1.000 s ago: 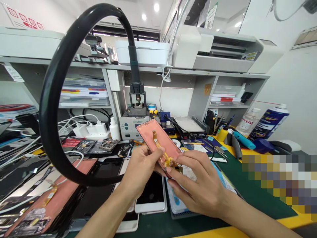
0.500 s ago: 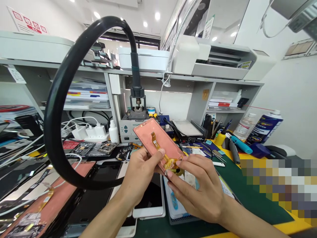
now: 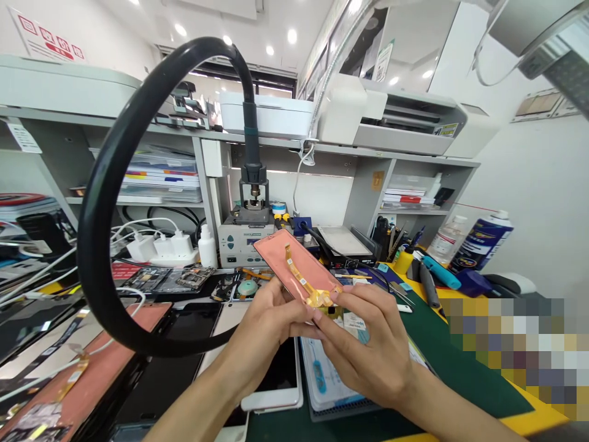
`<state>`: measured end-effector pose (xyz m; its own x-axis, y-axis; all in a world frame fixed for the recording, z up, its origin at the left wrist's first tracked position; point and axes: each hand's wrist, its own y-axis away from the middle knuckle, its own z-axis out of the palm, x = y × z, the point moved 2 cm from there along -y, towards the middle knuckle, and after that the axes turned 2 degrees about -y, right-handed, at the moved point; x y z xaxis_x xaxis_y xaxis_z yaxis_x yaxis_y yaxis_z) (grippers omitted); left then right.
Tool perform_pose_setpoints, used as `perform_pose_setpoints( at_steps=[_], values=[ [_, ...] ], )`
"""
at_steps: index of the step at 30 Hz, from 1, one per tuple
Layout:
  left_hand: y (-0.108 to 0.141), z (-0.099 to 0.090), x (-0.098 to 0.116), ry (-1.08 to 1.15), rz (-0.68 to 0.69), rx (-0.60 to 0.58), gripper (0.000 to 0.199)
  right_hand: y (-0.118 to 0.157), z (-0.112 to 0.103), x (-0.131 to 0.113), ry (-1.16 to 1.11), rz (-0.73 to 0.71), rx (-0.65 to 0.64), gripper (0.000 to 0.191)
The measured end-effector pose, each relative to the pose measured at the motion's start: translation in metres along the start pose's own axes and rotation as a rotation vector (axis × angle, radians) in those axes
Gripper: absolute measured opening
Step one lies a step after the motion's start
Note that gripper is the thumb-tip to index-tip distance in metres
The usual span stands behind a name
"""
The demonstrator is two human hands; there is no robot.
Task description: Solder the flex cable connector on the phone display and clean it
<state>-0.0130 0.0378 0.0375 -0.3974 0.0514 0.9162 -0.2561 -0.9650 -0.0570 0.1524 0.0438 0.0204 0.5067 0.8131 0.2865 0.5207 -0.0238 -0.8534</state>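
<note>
A phone screen panel (image 3: 317,268) with a salmon-pink back is held tilted above the bench. An orange flex cable (image 3: 295,272) runs along that back to a shiny yellow section at the near end. My left hand (image 3: 269,325) grips the near left edge, its thumb close to the cable's wide end. Fingers of my right hand (image 3: 375,337) pinch the near right corner, beside the yellow section. Part of the near edge is hidden by my fingertips. Beneath my hands lie a white-framed phone (image 3: 276,368) and a pale plastic case (image 3: 331,387).
A thick black hose (image 3: 89,215) loops up on the left from a grey station (image 3: 246,245). Several phone panels, including a pink one (image 3: 133,328), cover the left bench. A blue spray can (image 3: 483,239) and a clear bottle (image 3: 446,240) stand at right.
My left thumb has slid down the panel toward its near end, uncovering more of the flex cable. The panel is tilted flatter, and the camera view has shifted slightly.
</note>
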Motion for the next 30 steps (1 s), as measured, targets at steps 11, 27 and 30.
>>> perform_pose_setpoints(
  at_steps=[11, 27, 30],
  values=[
    [0.001, 0.005, 0.000, 0.045, -0.028, -0.021, 0.030, 0.002, -0.001, -0.003, -0.021, 0.014, -0.010, 0.039],
    [-0.001, -0.003, 0.002, -0.067, 0.065, -0.019, 0.029, 0.008, -0.001, 0.023, -0.513, 0.771, 0.145, 0.010],
    [-0.002, -0.003, 0.001, -0.153, 0.105, -0.059, 0.027, 0.006, 0.008, 0.032, -0.898, 1.078, -0.077, 0.030]
  ],
)
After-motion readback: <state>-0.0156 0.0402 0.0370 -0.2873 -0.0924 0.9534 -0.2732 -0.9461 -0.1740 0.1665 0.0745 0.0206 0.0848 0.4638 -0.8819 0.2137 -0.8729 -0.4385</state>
